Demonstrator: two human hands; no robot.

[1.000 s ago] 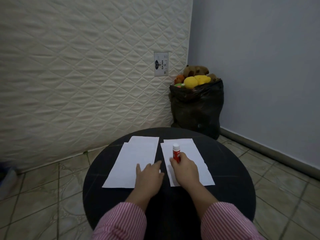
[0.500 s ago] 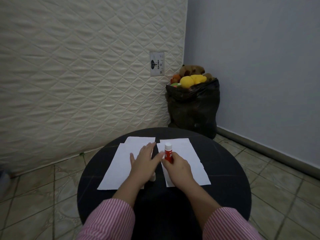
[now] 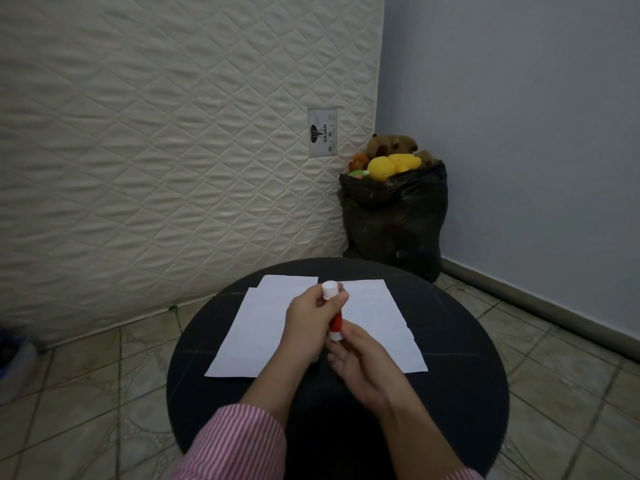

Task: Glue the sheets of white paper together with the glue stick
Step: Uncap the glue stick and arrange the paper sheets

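A red glue stick [image 3: 336, 319] with a white cap is lifted above the round black table [image 3: 460, 382]. My left hand [image 3: 310, 318] grips its upper part, fingers curled just below the cap. My right hand [image 3: 360, 362] holds its white lower end from below. Under the hands lie white sheets: a left pile [image 3: 254, 329] of two overlapping sheets, slightly offset, and a right sheet [image 3: 375, 315] beside it. The hands hide the strip where the two meet.
A quilted mattress [image 3: 156, 150] leans upright behind the table. A black bag [image 3: 394, 220] full of plush toys stands in the corner by the blue-grey wall. Tiled floor surrounds the table.
My right hand lifted the glue stick off the right sheet. My left hand left the left pile and took hold of the stick's upper part. The right hand's hold slid to the base.
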